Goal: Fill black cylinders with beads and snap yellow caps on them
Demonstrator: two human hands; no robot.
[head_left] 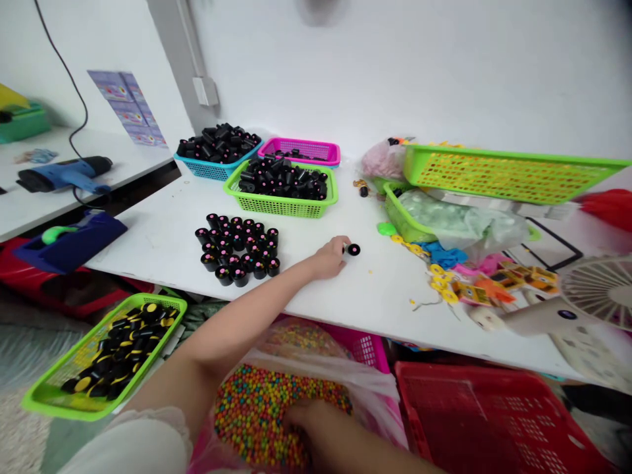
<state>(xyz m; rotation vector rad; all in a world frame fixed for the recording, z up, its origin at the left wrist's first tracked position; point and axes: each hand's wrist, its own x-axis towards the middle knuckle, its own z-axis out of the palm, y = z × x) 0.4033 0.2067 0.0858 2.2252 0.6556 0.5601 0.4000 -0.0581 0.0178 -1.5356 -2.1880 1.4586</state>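
Observation:
My left hand (332, 257) reaches across the white table (162, 230) and pinches a small black cylinder (351, 249) lying on its side. Left of it stands a cluster of upright black cylinders with pink dots (237, 249). My right hand (309, 421) is low, below the table edge, with its fingers buried in a plastic bag of small multicoloured beads (257, 401); what it grips is hidden.
Green (281, 204), blue (207, 170) and pink (316, 155) baskets of black cylinders sit at the back. A green tray of black-and-yellow caps (54, 388) lies lower left, a red crate (474, 408) lower right. Toys, a fan (600, 289) and large green baskets (498, 174) crowd the right.

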